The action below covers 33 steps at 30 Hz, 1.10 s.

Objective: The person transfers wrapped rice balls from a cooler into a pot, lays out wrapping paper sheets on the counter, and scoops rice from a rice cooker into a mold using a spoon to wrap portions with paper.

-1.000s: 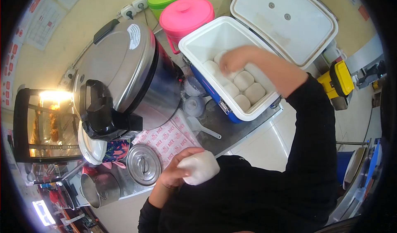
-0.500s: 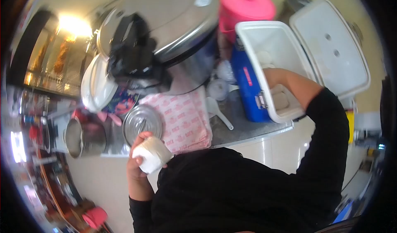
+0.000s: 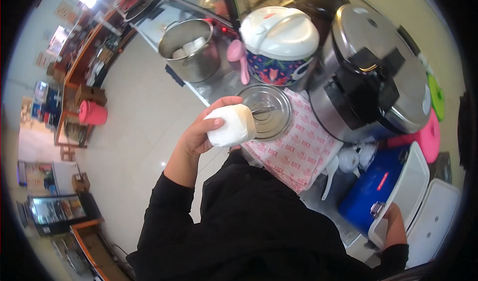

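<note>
swung round since the earlier frame, the view now brings the held white bundle (image 3: 230,126) nearer its middle. it sits in the left hand (image 3: 196,134), clamped between thumb and fingers, overlapping the edge of one steel lid (image 3: 279,124) in view. the right hand (image 3: 393,218), well apart from it, is at the opening of one blue cooler (image 3: 373,179); its fingertips are hidden, so i cannot tell their state. one steel pot (image 3: 205,67) holds about three white pieces (image 3: 193,47). on the tabletop (image 3: 313,199) are also one stack of printed paper (image 3: 296,156), one white paddle (image 3: 329,176), one pink ladle (image 3: 235,51), one floral container (image 3: 279,70) and one big cooker (image 3: 333,106).
</note>
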Each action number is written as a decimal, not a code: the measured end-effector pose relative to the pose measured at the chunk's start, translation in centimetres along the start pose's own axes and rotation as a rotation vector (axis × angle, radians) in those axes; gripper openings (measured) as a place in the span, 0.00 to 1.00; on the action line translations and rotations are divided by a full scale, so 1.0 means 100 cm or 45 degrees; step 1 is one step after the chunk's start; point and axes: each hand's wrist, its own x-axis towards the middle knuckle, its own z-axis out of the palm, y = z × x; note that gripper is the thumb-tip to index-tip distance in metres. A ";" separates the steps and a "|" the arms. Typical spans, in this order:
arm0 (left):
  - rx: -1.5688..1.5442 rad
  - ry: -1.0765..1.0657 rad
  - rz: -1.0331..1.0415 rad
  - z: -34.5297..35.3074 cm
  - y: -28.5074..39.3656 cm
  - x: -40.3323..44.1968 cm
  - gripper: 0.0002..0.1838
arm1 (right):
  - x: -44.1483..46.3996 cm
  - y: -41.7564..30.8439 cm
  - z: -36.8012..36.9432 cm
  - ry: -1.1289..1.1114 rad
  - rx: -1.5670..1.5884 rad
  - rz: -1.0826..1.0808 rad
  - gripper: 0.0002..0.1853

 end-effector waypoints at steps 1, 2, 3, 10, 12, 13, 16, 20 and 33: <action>0.024 0.021 0.027 -0.003 0.002 -0.002 0.44 | -0.001 -0.005 0.000 0.054 -0.020 0.036 0.03; 0.023 0.042 0.038 -0.005 0.006 -0.005 0.44 | -0.001 -0.012 0.004 0.107 -0.035 0.074 0.04; 0.023 0.058 0.047 -0.006 0.009 -0.007 0.44 | -0.002 -0.017 0.006 0.151 -0.044 0.090 0.04; 0.000 0.125 0.179 -0.018 0.022 -0.018 0.40 | -0.027 -0.027 0.018 0.396 -0.088 0.087 0.07; 0.006 0.159 0.221 -0.024 0.022 -0.020 0.40 | -0.040 -0.024 0.027 0.472 -0.084 0.069 0.08; 0.023 0.180 0.226 -0.026 0.022 -0.022 0.41 | -0.049 -0.025 0.034 0.503 -0.083 0.069 0.08; -0.034 0.142 0.259 -0.036 0.021 -0.027 0.47 | -0.068 -0.035 0.055 0.619 -0.077 0.060 0.09; -0.048 0.133 0.249 -0.048 0.017 -0.028 0.48 | -0.077 -0.052 0.049 0.826 -0.152 -0.004 0.11; -0.166 0.095 0.186 -0.056 0.025 -0.031 0.50 | 0.010 -0.110 -0.027 0.926 -0.811 0.299 0.16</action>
